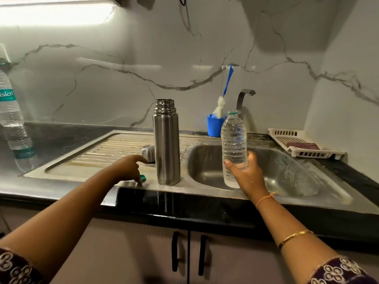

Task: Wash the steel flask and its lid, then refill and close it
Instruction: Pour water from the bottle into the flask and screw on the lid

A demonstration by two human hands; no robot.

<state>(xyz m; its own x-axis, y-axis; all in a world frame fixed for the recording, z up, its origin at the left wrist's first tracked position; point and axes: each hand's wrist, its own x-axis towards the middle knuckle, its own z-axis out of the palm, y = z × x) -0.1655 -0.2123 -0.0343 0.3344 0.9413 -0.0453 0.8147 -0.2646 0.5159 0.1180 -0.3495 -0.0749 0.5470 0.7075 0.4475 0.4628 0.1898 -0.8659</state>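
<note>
The open steel flask (166, 142) stands upright on the drainboard (98, 154), left of the sink basin. Its steel lid (148, 153) lies just behind and left of it. My left hand (128, 168) is low over the drainboard beside the flask, fingers pointing down at a small green bottle cap (143, 178); whether it pinches the cap is unclear. My right hand (245, 175) grips the lower part of an uncapped clear plastic water bottle (233, 144), held upright over the sink basin (287, 173).
A tap (245, 99) rises behind the basin. A blue cup (214, 126) holds a bottle brush (223, 99) at the back. A white rack (303, 145) with a cloth sits at right. Another large water bottle (12, 121) stands far left on the counter.
</note>
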